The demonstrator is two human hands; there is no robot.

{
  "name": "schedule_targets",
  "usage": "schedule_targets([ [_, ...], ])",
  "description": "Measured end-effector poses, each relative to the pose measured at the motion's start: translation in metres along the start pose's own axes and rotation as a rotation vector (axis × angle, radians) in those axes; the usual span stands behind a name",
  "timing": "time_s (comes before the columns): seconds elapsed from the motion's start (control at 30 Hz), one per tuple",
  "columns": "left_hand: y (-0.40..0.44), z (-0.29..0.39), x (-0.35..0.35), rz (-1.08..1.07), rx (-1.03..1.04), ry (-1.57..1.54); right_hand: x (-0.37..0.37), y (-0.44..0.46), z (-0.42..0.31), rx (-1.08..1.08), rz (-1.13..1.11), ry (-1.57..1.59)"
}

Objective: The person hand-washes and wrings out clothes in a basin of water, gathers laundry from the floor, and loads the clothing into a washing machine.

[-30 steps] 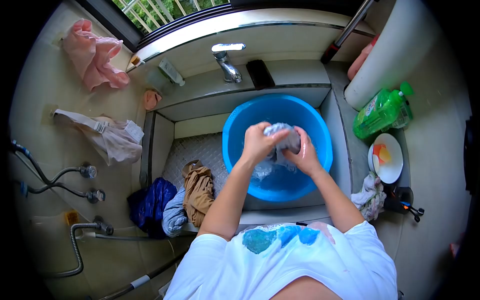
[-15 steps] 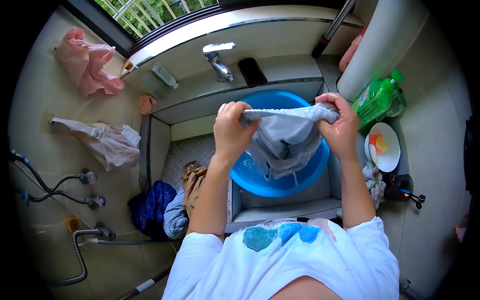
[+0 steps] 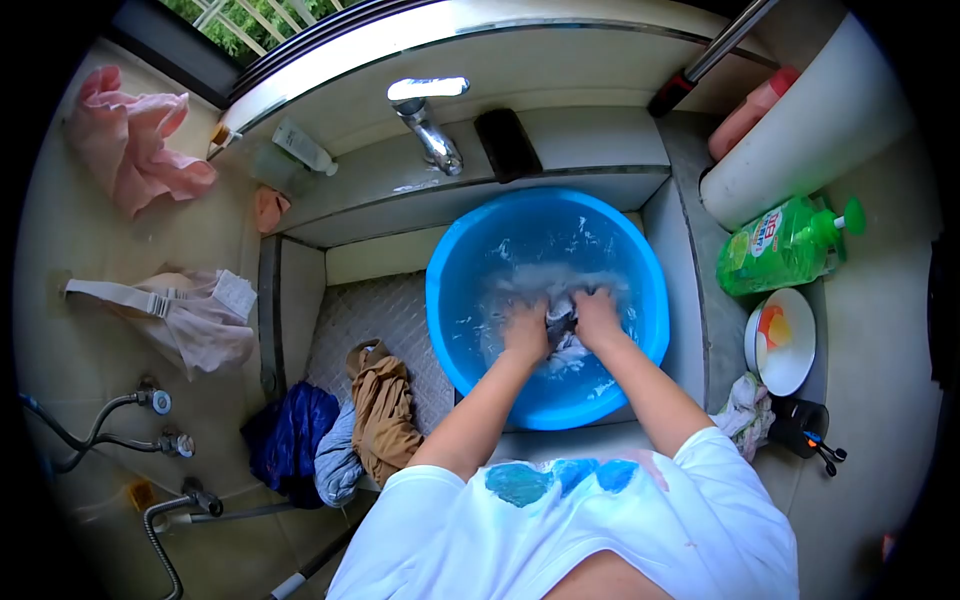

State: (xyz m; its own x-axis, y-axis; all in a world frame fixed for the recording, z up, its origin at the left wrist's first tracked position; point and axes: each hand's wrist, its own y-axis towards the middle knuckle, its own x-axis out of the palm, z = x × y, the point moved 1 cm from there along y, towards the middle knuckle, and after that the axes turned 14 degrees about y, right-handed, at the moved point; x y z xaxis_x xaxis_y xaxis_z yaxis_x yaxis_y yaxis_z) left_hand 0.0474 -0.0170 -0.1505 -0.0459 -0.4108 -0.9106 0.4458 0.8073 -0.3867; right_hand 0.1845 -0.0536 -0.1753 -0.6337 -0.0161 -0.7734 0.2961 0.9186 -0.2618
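Note:
A round blue basin holds cloudy, sudsy water. Down in that water, my left hand and my right hand are side by side with a light grey garment gathered between them. Both hands look closed on the cloth, though the water partly hides the fingertips. Most of the garment lies under the surface, so its shape does not show.
A chrome faucet rises behind the basin beside a dark rectangular object. Brown cloth and blue cloth lie at left. At right are a green pump bottle and a white bowl.
Both hands have gone down from above the basin into the water, taking the grey garment along. Its stretched waistband is now bunched and mostly submerged. The view has shifted slightly.

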Motion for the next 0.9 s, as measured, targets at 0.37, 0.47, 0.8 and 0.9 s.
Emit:
schedule_targets([
  [0.37,-0.002,-0.031,-0.016,0.015,-0.081,0.257,-0.055,0.022,-0.007,0.079,-0.192,-0.065],
  [0.47,-0.024,-0.03,-0.028,0.092,-0.117,0.152,-0.091,0.004,-0.031,-0.038,-0.149,0.56],
  [0.8,-0.073,-0.047,-0.106,1.213,0.153,-0.351,-0.227,-0.098,-0.153,-0.395,0.052,1.231],
  [0.9,-0.08,-0.061,-0.12,0.923,0.139,-0.335,-0.238,-0.108,-0.16,-0.424,0.025,1.336],
])
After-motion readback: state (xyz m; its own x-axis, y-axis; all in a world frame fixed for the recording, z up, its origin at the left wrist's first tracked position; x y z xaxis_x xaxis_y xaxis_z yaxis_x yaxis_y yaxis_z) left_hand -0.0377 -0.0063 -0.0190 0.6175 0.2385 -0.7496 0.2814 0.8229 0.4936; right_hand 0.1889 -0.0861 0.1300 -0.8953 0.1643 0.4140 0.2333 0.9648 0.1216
